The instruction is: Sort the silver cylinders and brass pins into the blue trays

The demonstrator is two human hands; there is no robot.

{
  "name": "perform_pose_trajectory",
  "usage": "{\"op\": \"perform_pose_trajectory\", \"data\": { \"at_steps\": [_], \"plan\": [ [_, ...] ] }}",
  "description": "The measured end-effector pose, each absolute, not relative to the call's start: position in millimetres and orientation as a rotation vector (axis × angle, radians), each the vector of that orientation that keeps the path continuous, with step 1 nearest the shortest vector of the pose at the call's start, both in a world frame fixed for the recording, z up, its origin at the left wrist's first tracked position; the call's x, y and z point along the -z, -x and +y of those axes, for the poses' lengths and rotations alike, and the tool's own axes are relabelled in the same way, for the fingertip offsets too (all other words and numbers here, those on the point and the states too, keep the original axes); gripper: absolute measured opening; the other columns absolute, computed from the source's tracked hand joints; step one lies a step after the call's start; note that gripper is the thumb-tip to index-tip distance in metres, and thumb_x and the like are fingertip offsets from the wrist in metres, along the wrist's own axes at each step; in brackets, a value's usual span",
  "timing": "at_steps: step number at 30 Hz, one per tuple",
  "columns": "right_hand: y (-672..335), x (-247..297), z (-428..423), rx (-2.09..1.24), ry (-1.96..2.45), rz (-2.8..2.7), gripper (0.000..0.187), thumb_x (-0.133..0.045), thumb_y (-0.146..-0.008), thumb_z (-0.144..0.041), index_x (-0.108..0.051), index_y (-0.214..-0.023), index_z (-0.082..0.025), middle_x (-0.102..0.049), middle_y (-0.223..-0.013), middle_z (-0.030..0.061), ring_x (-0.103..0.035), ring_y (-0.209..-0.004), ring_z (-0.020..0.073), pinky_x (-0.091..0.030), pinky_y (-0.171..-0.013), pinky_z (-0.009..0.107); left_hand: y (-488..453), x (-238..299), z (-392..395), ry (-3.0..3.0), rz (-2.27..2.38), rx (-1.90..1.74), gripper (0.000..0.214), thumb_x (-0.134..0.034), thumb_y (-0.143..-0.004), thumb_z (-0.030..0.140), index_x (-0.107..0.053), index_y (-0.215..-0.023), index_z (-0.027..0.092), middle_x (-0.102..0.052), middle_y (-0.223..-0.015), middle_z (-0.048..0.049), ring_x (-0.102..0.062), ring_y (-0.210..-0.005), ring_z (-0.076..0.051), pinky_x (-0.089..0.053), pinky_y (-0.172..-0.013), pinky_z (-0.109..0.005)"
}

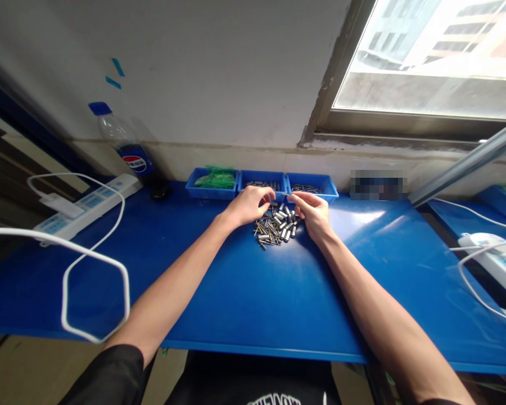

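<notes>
A loose heap of small metal parts [276, 226], silver sleeves mixed with thin brass pins, lies on the blue table [244, 292] near its far edge. My left hand [249, 203] rests at the heap's left side with its fingers curled over the pieces. My right hand [312, 212] sits at the right side, thumb and fingers pinched together above the pile. What either pinch holds is too small to make out. Just behind the hands stand three blue bins: the left bin [211, 184] with green parts, the middle bin [262, 183] and the right bin [312, 187] with metal pieces.
A cola bottle [126, 149] stands at the back left beside a white power strip [82, 208] with a looping white cable [95, 259]. Another power strip [495, 261] and cables lie at the right. A wall and a window sill rise just behind the bins.
</notes>
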State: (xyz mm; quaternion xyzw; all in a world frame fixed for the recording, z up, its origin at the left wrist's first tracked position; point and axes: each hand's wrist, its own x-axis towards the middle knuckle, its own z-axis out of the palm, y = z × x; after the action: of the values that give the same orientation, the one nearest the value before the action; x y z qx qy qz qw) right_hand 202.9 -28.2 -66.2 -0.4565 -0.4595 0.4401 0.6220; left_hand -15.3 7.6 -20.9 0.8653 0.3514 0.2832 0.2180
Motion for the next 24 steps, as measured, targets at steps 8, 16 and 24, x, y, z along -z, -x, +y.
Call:
{"op": "perform_pose_trajectory", "data": {
  "at_steps": [8,16,24],
  "plan": [
    [-204.1,62.0,-28.8,-0.978,0.962,-0.941,0.046,-0.086,-0.071,-0.041,-0.076,-0.113,-0.026,-0.076,-0.121,0.0079,-0.061,-0.064,0.0112,-0.037,-0.045,0.024,27.9,14.6,11.2,-2.616,1.14,-0.282,0.036,-0.065,-0.083,0.005,-0.082,-0.111,0.021,-0.081,-0.112,-0.0049,-0.076,-0.106,-0.023,-0.057,-0.099,-0.03],
    [-204.8,65.1,-26.3,-1.02,0.944,-0.907,0.031,-0.086,-0.07,-0.038,-0.078,-0.096,-0.023,-0.078,-0.093,0.0046,-0.051,-0.053,0.0084,-0.035,-0.046,0.025,24.2,16.1,8.6,-2.639,1.17,-0.315,0.024,-0.066,-0.083,0.008,-0.082,-0.095,0.021,-0.081,-0.098,-0.0051,-0.076,-0.091,-0.021,-0.057,-0.084,-0.027],
    [-205.9,65.0,-27.1,-1.023,0.971,-0.94,0.031,-0.083,-0.072,-0.04,-0.076,-0.097,-0.024,-0.076,-0.091,0.0033,-0.05,-0.055,0.0102,-0.042,-0.054,0.029,22.7,17.8,6.9,-2.635,1.164,-0.319,0.026,-0.062,-0.085,0.006,-0.075,-0.104,0.019,-0.078,-0.095,-0.0079,-0.074,-0.084,-0.022,-0.054,-0.076,-0.027]
  ]
}}
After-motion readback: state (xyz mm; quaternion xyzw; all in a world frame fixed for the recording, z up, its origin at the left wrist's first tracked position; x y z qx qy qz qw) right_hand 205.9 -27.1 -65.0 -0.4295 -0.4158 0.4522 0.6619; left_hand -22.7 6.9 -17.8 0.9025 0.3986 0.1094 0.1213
